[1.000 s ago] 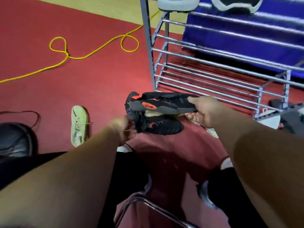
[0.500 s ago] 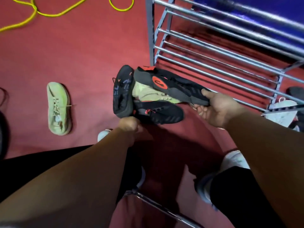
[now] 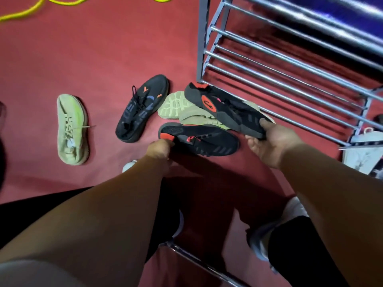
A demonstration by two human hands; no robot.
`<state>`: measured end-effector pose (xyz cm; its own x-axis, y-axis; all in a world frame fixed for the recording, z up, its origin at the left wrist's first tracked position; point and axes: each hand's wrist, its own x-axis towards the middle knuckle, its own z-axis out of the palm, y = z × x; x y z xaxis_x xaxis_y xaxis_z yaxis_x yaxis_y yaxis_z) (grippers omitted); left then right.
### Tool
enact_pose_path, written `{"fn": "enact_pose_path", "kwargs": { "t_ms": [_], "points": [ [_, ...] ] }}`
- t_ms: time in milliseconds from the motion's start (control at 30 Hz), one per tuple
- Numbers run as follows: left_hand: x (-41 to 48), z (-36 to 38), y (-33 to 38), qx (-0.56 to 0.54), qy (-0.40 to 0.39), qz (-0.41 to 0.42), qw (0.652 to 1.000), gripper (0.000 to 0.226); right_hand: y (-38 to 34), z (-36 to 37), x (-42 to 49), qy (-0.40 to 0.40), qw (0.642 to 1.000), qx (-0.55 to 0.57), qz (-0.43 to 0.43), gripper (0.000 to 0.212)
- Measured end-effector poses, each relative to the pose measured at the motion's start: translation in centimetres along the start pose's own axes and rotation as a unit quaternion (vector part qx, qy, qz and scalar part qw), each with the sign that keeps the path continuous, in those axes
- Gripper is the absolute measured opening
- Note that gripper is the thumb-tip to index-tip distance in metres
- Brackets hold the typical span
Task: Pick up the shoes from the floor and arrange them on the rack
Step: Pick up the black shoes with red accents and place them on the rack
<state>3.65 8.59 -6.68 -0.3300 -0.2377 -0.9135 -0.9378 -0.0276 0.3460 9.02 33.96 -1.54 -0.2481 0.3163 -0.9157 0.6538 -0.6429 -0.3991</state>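
Both forearms reaching down, left hand (image 3: 160,149) fisted closed, right hand (image 3: 269,141) pinching, thumb on top

Floor (image 3: 99,52): red carpet, bearing everything below.
Rack (image 3: 290,65): grey metal bars, standing on the floor at upper right.
Dark shoe (image 3: 141,108): flat on the floor, left of the rack's corner post.
Pale shoe (image 3: 71,129): upright on the floor, well left of the rack.
Overturned shoe (image 3: 178,104): sole up, just before the rack's corner.
Yellow cord (image 3: 24,11): far left of the rack.
White shoe (image 3: 360,150): by the rack's right end.
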Motion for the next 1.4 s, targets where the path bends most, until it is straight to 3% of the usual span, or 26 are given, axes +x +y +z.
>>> {"fn": "enact_pose_path", "kwargs": {
  "t_ms": [333,467,600,700,800,967,1033,1133,1200,1300,1400],
  "points": [
    [1.5,0.0,0.9,-0.028,-0.040,-0.034,0.998,0.007,0.5,0.5,1.3,0.029,0.998,-0.052,0.022,0.018],
    [1.3,-0.1,0.5,-0.003,-0.068,0.028,0.997,0.069,0.5,0.8,1.1,0.024,0.997,-0.071,0.032,0.015],
    [-1.4,0.2,1.3,0.106,-0.101,0.091,0.985,0.057,0.0,1.7,-0.4,0.004,0.996,-0.085,0.022,0.016],
    [-4.6,-0.4,2.5,0.256,-0.144,0.118,0.949,0.051,-0.3,1.9,-2.6,-0.032,0.995,-0.094,0.007,0.021],
    [-8.2,-1.8,4.4,0.361,-0.132,0.160,0.909,0.049,-0.5,1.3,-6.1,-0.058,0.993,-0.101,0.002,0.023],
    [-16.4,-4.6,8.5,0.553,-0.114,0.208,0.799,0.042,-2.3,-2.0,-13.9,-0.055,0.989,-0.138,-0.009,0.012],
    [-20.3,-5.3,9.6,0.600,-0.107,0.210,0.764,0.036,-3.0,-4.1,-17.5,-0.050,0.988,-0.148,-0.018,0.012],
    [-25.9,-5.6,10.8,0.653,-0.117,0.226,0.713,0.049,-4.2,-7.7,-22.9,-0.046,0.986,-0.155,-0.041,0.010],
    [-29.5,-5.3,11.6,0.683,-0.122,0.240,0.679,0.039,-5.2,-10.2,-26.7,-0.035,0.984,-0.163,-0.061,0.010],
    [-35.2,-4.8,12.5,0.689,-0.123,0.268,0.662,0.026,-6.7,-14.0,-32.5,-0.016,0.979,-0.169,-0.109,0.013],
    [-41.2,-4.0,13.2,0.687,-0.141,0.309,0.642,0.036,-8.1,-17.6,-37.7,0.003,0.975,-0.152,-0.161,0.014]
  ]
}}
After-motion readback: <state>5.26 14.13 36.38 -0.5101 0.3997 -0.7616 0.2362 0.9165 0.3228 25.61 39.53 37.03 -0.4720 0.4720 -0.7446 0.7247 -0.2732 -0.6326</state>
